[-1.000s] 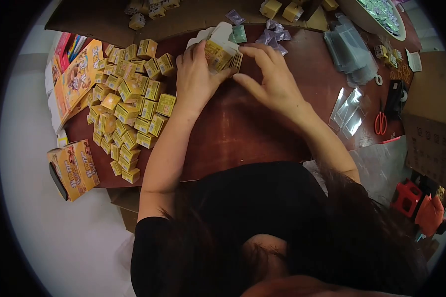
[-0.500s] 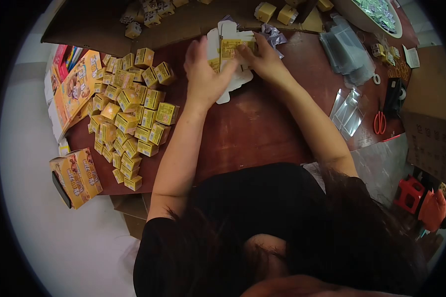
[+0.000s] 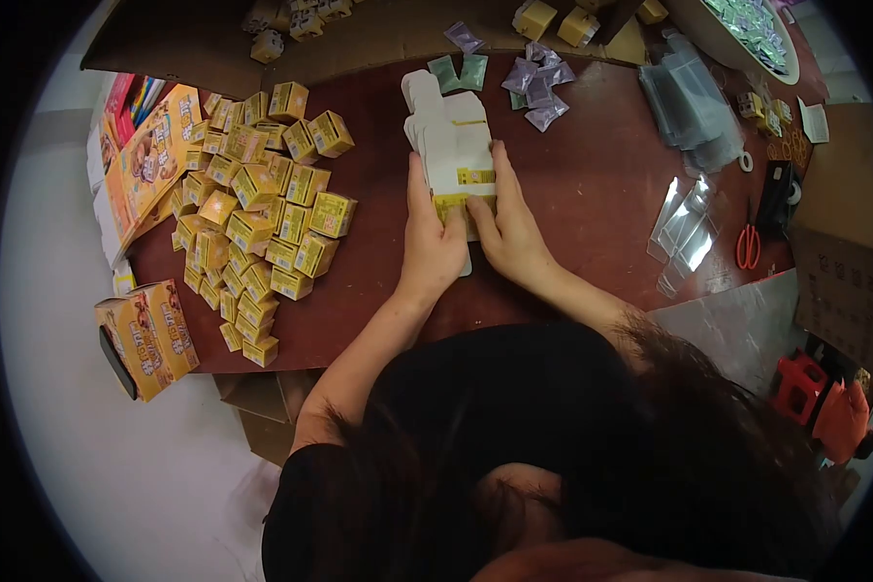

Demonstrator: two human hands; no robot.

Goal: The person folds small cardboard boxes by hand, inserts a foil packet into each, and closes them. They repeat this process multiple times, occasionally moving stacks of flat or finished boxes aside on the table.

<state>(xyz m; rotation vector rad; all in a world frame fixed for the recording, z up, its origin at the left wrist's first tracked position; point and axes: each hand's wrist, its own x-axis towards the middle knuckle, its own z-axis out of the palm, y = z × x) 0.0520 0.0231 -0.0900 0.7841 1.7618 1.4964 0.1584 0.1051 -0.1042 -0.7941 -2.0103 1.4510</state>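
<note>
Between my two hands is a stack of unfolded small cartons point(image 3: 446, 136), mostly white with some yellow printed panels. My left hand point(image 3: 434, 242) grips the stack along its left edge, thumb on top. On the opposite edge my right hand point(image 3: 510, 233) presses in, its thumb also on the yellow panel. Just beyond the stack lie green sachets point(image 3: 472, 72) and purple sachets point(image 3: 543, 82) on the dark red table point(image 3: 572, 213). A large group of folded yellow boxes point(image 3: 252, 194) sits to the left of my left hand.
At the left are a printed orange carton point(image 3: 150, 339) and orange printed sheets point(image 3: 155, 155). Clear plastic sleeves point(image 3: 689, 107), red-handled scissors point(image 3: 747, 247), a tape roll point(image 3: 745, 162) and a bowl of green sachets point(image 3: 791, 63) stand at the right. An open cardboard box point(image 3: 184, 48) lies along the back.
Both hands have drawn the carton stack toward my body and now hold it from either side. The green and purple sachets behind it have come into view.
</note>
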